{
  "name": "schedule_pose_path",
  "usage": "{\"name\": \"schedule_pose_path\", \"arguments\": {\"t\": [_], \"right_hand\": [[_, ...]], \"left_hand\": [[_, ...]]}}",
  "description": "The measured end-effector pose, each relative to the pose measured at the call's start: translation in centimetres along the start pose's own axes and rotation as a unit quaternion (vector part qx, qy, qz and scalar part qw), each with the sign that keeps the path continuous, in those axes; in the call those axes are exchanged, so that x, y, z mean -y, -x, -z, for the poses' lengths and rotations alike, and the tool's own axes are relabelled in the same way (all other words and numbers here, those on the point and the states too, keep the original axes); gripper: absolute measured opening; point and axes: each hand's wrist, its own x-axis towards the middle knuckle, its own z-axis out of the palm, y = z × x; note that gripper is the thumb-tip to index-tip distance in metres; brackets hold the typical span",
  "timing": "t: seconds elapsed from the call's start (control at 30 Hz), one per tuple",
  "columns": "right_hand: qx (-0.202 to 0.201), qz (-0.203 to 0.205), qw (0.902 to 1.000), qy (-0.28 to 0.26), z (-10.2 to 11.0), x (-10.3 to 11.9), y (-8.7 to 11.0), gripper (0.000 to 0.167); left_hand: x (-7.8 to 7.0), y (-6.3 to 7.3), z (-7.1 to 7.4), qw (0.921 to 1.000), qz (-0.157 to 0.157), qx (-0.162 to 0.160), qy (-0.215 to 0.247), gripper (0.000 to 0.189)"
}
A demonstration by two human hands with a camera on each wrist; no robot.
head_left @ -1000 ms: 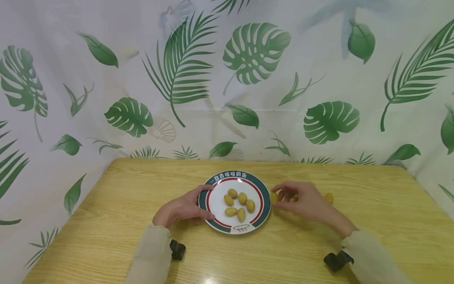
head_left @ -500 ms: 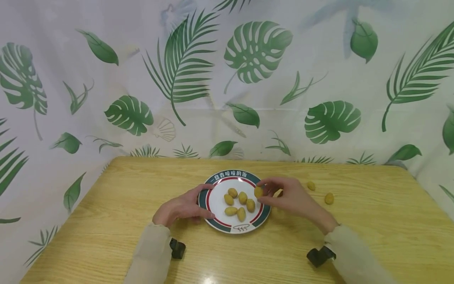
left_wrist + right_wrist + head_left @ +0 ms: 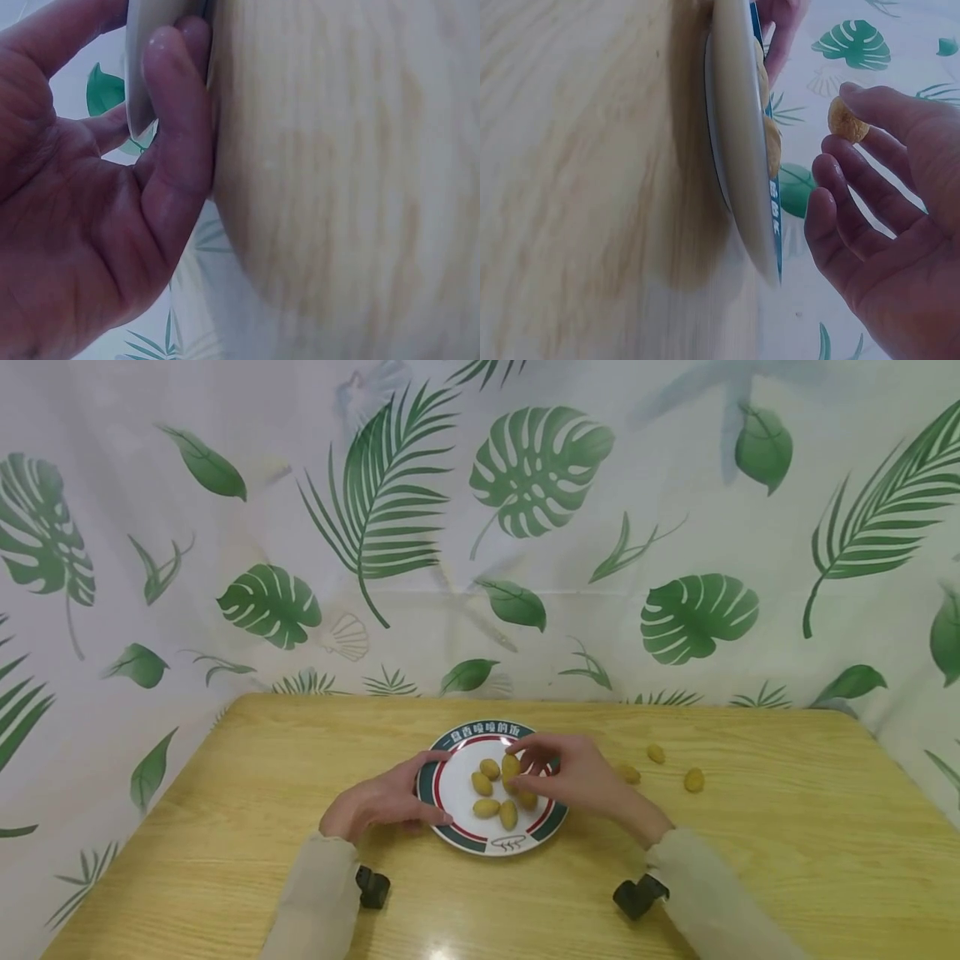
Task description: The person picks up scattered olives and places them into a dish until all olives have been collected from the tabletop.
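A round white plate [image 3: 467, 840] with a dark teal rim and red ring lies on the table, several small yellow-brown oval fruits [image 3: 486, 808] on it. My left hand [image 3: 386, 797] holds its left edge, thumb over the rim; the left wrist view shows other fingers below the plate [image 3: 141, 71]. Over the plate's right part, my right hand [image 3: 576, 777] pinches one small oval fruit [image 3: 511, 767] between thumb and fingers. The right wrist view shows that fruit [image 3: 846, 120] apart from the plate [image 3: 739, 142]. My right hand partly covers another fruit on the plate.
To the right of the plate, three more oval fruits lie on the wooden table [image 3: 225, 810]: one near my right wrist [image 3: 628, 773], one behind [image 3: 656, 752], one farther right [image 3: 693, 779]. A leaf-patterned cloth [image 3: 420, 652] hangs along the table's back edge.
My right hand has moved left with the pinched fruit, from beside the plate's right rim to above its inner part. My left hand stays on the plate's edge.
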Motion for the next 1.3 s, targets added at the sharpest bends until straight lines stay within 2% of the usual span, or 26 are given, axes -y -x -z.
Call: {"name": "schedule_pose_path", "arguments": {"t": [0.43,0.63,1.03,1.17,1.3], "right_hand": [[0.035,-0.035,0.9986,-0.02,-2.4,1.3,-1.8,0.03],[0.057,-0.072,0.9957,0.01,-3.1,1.7,-2.2,0.031],[0.081,-0.046,0.9945,0.047,-3.9,1.8,-3.1,0.026],[0.094,-0.037,0.9915,0.083,-4.2,2.1,-3.2,0.023],[0.102,-0.044,0.9878,0.109,-4.4,2.5,-3.3,0.023]], "left_hand": [[0.1,0.0,0.2,1.0,-0.008,0.004,0.001,0.088],[0.2,0.0,0.1,1.0,-0.008,0.004,-0.002,0.089],[0.2,0.0,0.3,0.9999,-0.007,0.008,0.001,0.091],[0.2,0.0,0.2,0.9998,-0.014,0.008,0.011,0.09],[0.2,0.0,0.2,0.9998,-0.015,0.007,0.011,0.09]]}}
